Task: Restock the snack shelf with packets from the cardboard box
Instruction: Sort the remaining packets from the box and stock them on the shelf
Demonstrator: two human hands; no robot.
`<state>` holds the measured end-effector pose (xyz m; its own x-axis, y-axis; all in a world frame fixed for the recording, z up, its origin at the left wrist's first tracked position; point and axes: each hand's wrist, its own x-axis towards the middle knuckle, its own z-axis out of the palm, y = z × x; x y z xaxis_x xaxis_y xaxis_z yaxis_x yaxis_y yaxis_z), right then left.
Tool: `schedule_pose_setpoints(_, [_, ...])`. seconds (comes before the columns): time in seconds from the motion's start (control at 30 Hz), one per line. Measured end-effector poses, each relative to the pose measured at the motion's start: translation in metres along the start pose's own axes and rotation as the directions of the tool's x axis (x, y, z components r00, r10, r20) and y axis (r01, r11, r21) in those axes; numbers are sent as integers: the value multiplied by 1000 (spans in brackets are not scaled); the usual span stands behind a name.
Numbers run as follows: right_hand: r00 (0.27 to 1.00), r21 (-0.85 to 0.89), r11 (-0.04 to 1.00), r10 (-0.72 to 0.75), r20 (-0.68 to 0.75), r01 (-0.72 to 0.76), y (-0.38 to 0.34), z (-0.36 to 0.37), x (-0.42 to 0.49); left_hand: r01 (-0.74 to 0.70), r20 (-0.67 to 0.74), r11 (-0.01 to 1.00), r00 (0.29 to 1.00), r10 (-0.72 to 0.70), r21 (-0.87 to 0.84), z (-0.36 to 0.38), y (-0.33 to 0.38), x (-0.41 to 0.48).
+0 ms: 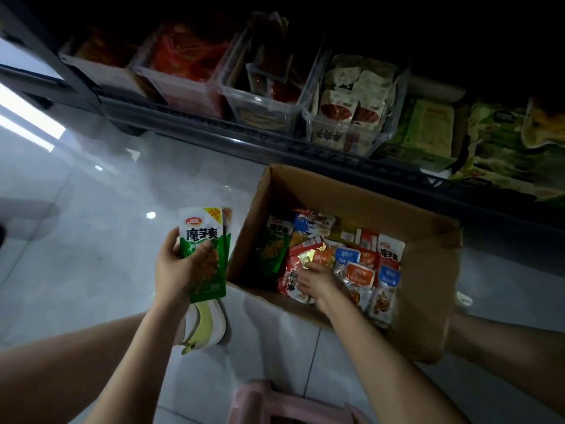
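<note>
Left hand point(175, 267) round upright green packets point(203, 237); right hand point(316, 281) in box point(423, 289), grip unclear

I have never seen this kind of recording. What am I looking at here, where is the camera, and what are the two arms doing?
There is no machine here: these are a person's two bare arms. The single picture comes from a camera worn on the person's head, looking forward and down. The left hand holds green-and-white snack packets, with its fingers curled round them. The right hand reaches into the open brown cardboard box, which stands on the pale tiled floor. It touches the mixed snack packets inside, but I cannot tell whether it grips one. Behind the box runs a dark wire shelf with clear plastic bins of more snacks. A pink plastic stool shows at the bottom edge.
</note>
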<state>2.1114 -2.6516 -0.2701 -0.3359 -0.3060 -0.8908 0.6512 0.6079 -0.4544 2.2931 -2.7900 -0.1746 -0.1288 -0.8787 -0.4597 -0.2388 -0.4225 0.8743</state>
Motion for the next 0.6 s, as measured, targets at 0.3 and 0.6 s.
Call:
schedule_pose_setpoints(0.3, [984, 53, 987, 148, 101, -154, -6, 50, 30, 21, 0, 998, 1000, -21, 51, -15, 6, 12])
schedule_pose_setpoints(0.6, [995, -125, 988, 93, -19, -95, -8, 50, 29, 1, -5, 999, 1000, -1, 45, -5, 13, 12])
